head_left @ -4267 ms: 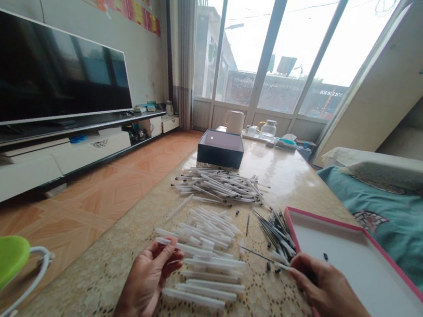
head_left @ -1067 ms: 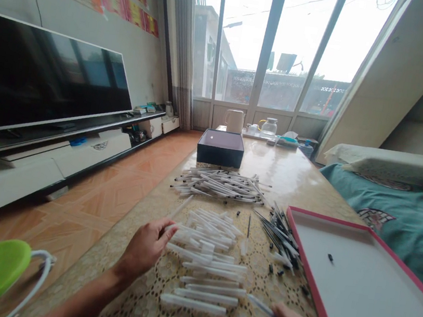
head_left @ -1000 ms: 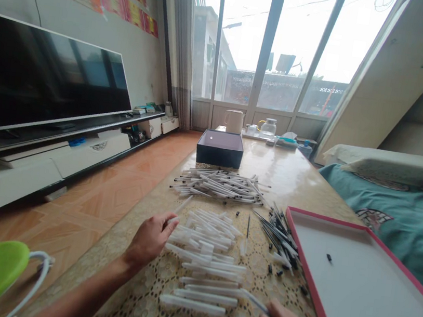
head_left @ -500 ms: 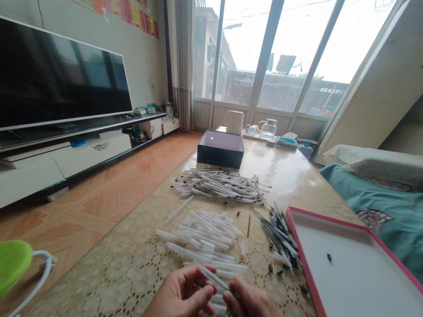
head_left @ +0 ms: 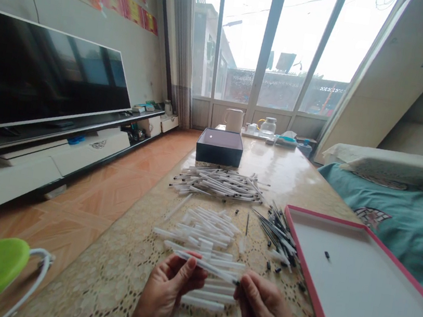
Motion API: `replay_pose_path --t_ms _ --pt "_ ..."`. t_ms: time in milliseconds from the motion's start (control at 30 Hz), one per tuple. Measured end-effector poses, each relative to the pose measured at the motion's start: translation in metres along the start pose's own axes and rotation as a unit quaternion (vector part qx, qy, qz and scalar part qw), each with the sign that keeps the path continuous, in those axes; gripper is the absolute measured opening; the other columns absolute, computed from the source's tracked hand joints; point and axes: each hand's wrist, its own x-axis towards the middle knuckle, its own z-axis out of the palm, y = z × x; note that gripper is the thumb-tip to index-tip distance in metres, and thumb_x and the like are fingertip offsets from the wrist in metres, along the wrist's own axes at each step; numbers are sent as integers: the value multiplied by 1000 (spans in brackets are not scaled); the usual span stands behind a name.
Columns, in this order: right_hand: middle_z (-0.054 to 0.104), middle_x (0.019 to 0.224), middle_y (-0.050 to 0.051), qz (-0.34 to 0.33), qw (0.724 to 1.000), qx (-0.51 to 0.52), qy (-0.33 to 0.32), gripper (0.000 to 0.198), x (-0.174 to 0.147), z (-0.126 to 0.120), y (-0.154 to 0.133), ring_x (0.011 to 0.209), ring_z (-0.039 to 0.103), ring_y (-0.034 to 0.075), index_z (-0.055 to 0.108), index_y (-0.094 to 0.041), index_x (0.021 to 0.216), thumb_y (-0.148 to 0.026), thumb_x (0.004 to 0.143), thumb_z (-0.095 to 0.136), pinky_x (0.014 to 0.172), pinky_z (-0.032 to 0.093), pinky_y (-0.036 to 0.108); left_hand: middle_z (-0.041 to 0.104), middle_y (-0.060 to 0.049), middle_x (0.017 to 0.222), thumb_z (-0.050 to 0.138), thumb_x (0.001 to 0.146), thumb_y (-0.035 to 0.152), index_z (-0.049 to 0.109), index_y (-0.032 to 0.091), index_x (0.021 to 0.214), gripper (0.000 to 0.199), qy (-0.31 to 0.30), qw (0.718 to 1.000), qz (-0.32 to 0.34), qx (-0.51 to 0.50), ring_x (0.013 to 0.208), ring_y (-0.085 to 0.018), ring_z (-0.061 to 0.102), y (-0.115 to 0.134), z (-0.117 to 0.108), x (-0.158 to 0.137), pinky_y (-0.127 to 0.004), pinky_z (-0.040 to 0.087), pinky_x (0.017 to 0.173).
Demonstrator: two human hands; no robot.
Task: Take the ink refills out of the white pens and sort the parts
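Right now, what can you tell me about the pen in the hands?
The pen is a thin tube, clear to whitish, plastic by its look, with a dark line showing inside. It is held level above the table, slanting slightly down to the right. The left hand pinches its left end, the right hand its dark right tip. Loose white tubes lie just beyond it.

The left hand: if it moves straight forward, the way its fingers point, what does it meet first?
Probably the white tubes lying loose just beyond the left hand, which grips one tube together with the right hand. Depth is hard to judge.
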Motion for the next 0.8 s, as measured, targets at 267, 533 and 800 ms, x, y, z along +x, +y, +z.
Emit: replay_pose_path --t_ms 267,533,800 --pt "40 52 -5 -10 1000 -23 -5 48 4 0 4 42 33 6 50 -16 69 -57 88 36 40 25 18 70 -3 65 74 68 26 70 15 78 16 -24 1000 -1 16 60 -13 65 -5 -4 3 -22 52 61" --pt "45 52 -5 0 1000 3 12 41 3 3 4 39 40 7 44 -19 66 -56 85 43 38 31 18 70 -2 62 77 63 26 70 13 75 19 3 1000 -3 21 59 -14 67 -6 -3 3 -23 54 61" --pt "52 57 -2 -51 997 -49 43 38 5 4 3 46 45 9 55 -16 78 -49 88 41 45 36 20 72 -2 64 75 67 24 69 14 78 16 -4 1000 11 11 62 -15 68 -7 -6 3 -23 55 62"
